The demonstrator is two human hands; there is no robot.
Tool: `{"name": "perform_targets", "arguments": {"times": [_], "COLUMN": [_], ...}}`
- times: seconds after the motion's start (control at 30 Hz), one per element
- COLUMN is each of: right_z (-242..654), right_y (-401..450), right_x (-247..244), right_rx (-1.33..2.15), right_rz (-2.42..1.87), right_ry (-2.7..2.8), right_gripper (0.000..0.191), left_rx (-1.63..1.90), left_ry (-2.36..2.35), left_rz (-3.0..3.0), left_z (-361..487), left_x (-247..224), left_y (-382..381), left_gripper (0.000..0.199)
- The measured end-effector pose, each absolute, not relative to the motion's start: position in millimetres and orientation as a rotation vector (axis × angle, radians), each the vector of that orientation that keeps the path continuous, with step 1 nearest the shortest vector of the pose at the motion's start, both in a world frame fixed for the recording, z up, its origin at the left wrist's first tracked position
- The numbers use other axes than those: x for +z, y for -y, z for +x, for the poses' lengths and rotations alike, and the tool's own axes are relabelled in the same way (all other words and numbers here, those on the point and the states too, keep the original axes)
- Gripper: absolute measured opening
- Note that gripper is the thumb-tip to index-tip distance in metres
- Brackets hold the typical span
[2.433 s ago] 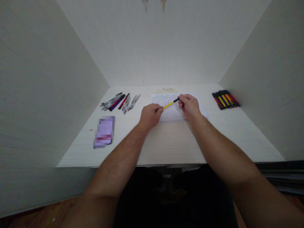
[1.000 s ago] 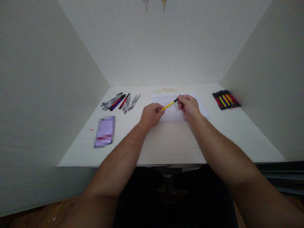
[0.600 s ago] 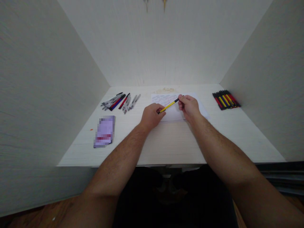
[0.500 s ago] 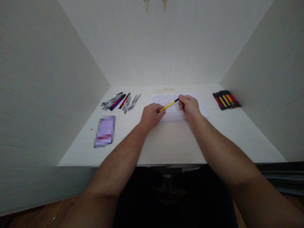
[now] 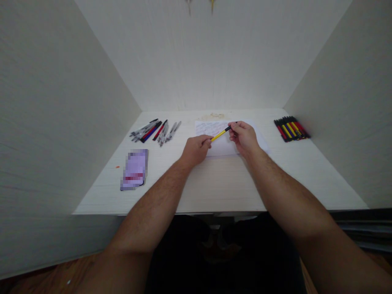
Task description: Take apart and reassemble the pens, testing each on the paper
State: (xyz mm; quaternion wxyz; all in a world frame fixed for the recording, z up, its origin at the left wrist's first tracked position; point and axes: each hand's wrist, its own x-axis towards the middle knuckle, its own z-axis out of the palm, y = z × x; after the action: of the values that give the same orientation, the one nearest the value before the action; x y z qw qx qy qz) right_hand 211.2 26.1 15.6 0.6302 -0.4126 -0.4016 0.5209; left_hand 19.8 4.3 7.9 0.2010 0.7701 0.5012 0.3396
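Note:
A yellow pen [image 5: 219,135] with a black end section slants between my two hands, above a white sheet of paper [image 5: 225,148]. My left hand [image 5: 197,149] is closed on its lower left end, thumb and fingers pinching it. At the upper right, my right hand [image 5: 243,135] grips the black section with its fingertips. Rows of handwriting [image 5: 211,127] cover the top left of the sheet. The pen's far left end is hidden inside my left hand.
On the left lie grey, red and blue pens and pen parts [image 5: 150,131], with clear tubes [image 5: 174,130] beside them. A blurred purple phone-like slab [image 5: 134,169] sits nearer me. A row of assembled pens [image 5: 292,128] lies by the right wall [image 5: 343,102].
My left fingers have closed further over the pen's lower end, hiding its dark tip, which showed before. My right hand has shifted very slightly left along the black section.

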Motion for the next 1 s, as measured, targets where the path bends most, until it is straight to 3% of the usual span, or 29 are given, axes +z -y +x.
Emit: {"name": "perform_targets", "arguments": {"times": [0.3,0.73,1.0], "right_z": [212,208,208], "right_y": [-26,-30,-30], "right_x": [13,3,3], "right_rx": [1.275,1.234,1.211], "right_rz": [-0.911,-1.091,-1.014], "right_ry": [0.919,0.921,0.915], "right_gripper": [0.013,0.043,0.035], "left_rx": [0.985,1.08,1.053], "left_ry": [-1.436,-1.535,-1.474], "left_rz": [2.133,2.088,2.15], "left_z": [20,21,20], "left_x": [3,5,4], "left_y": [-5,-6,-6], "left_gripper": [0.023,0.017,0.015]}}
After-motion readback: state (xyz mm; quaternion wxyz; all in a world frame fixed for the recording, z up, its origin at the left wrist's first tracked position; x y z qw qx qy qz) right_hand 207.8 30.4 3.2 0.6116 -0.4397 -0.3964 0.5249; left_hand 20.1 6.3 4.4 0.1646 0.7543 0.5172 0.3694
